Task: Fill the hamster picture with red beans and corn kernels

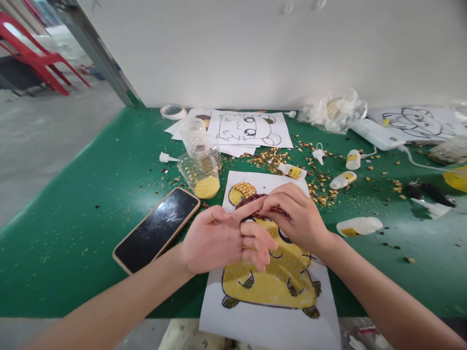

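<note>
"How are the hands?"
"The left hand (219, 240) is palm up at centre, index finger extended, the others loosely curled. The right hand (299, 214) has its fingertips bunched at that index finger; I can't tell whether they pinch anything."
"And the yellow animal picture (213, 323)?"
"Lower centre, flat on the green worktop (83, 228), partly hidden beneath both hands."
"What's around it?"
"A phone (156, 231) to its left, a clear cup (189, 170) with yellow grains at upper left, and a white bottle (365, 226) to its right."
</note>
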The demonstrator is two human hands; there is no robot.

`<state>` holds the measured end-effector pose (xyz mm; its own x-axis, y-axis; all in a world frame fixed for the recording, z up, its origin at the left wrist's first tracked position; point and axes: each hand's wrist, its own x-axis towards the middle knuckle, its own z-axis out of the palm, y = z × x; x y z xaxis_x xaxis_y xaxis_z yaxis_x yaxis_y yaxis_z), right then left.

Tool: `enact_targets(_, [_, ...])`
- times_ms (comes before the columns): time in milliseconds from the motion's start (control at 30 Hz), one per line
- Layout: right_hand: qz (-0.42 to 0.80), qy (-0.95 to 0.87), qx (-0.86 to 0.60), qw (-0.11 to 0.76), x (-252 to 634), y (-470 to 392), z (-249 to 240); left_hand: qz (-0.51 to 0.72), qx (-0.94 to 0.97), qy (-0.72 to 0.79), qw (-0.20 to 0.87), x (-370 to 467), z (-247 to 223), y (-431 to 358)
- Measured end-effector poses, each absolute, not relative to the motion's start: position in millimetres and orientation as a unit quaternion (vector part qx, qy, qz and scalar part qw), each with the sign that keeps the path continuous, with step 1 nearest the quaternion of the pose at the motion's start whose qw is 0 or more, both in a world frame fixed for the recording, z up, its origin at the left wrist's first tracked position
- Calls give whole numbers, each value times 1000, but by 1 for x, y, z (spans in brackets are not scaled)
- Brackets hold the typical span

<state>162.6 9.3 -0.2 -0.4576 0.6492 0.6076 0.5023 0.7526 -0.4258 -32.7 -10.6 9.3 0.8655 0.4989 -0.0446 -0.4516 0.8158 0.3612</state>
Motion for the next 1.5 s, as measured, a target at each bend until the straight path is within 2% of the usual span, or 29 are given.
enact_targets(300, [78,-830,-332,442,163,8,1,261,188,70,944,-34,11,-11])
enact_targets(567, [173,-803,-350,450,162,6,4,279,183,93,938,-32,10,-13])
enact_targets(767, [246,-718,-393,519,167,9,2,255,136,100,952,-32,13,-12])
enact_targets(833, [225,-702,-447,507,172,14,0,253,138,99,952,-32,14,-12])
enact_targets(967, [111,-709,-562,411,185,27,-2,248,149,107,951,-32,14,-13])
enact_targets(1167, [-43,-706,-630,319,201,39,-1,250,167,111,947,-31,13,-13])
enact_targets(1333, [-137,-724,-594,322,209,42,-2,249,173,105,947,-31,13,-13])
enact_targets(1500, [-116,-748,-548,356,207,43,-2,251,180,107,945,-30,13,-13])
